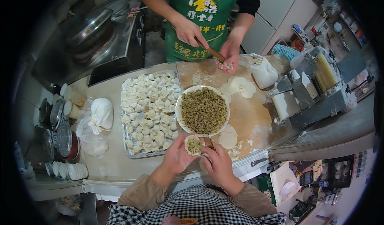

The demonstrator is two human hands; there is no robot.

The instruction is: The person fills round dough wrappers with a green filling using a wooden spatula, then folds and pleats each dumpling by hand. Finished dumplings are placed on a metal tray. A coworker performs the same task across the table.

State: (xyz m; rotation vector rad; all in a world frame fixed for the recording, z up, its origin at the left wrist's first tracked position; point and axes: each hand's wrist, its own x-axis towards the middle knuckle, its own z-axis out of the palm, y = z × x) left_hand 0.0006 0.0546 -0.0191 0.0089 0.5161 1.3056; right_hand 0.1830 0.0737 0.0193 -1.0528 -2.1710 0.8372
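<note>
My left hand [179, 157] cups a round dough wrapper [193, 145] topped with chopped filling. My right hand [220, 165] reaches the wrapper's right edge with its fingers, and a wooden stick or spatula [209, 143] shows between the fingers. Just beyond my hands stands a white bowl [178, 111] heaped with greenish-brown minced filling [204, 109]. To its left lies a metal tray [123, 135] covered with folded, floury dumplings [153, 105]. Flat dough wrappers [228, 137] lie right of the bowl, with more [241, 86] farther back.
Across the table a person in a green apron [196, 21] holds a wooden spatula [213, 53] over dough. A dough-rolling machine [312, 90] stands at right, near a white bag [264, 75]. Tied bags [101, 112], jars and stacked small white bowls [77, 171] occupy the left side.
</note>
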